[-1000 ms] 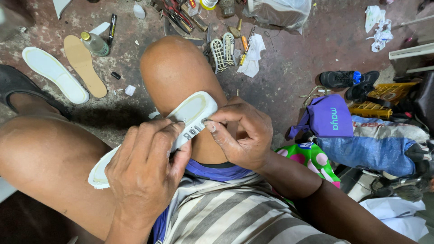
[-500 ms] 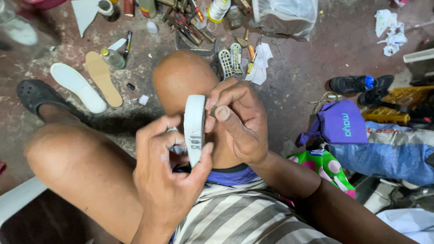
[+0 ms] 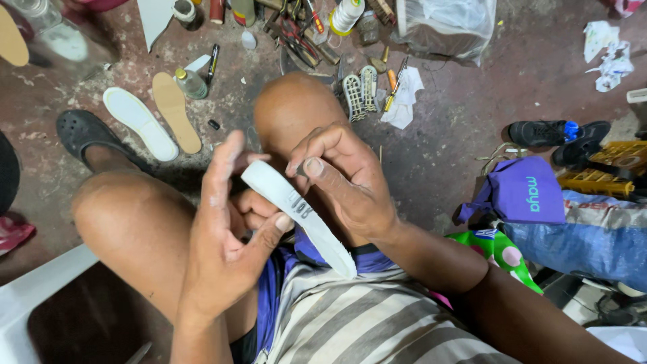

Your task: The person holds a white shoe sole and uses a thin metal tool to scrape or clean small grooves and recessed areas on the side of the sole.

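A white shoe sole [image 3: 306, 219] is held edge-up over my lap, slanting from upper left to lower right. My left hand [image 3: 229, 236] grips it from below, thumb pressed on its middle and fingers behind it. My right hand [image 3: 344, 178] pinches the sole's upper edge with thumb and fingers curled over it. My bare knees sit under and beside the hands.
On the floor ahead lie a white insole [image 3: 138, 121], a tan insole [image 3: 175, 111], a small bottle [image 3: 191, 83], scattered tools [image 3: 300, 30] and a plastic bag [image 3: 445, 23]. A dark clog [image 3: 84, 131] is on my left foot. Black shoes [image 3: 559, 135] and a purple bag [image 3: 522, 192] lie right.
The sole has turned from upright to slanting toward my chest. My left hand shifted to hold it from below, and the camera view moved slightly.
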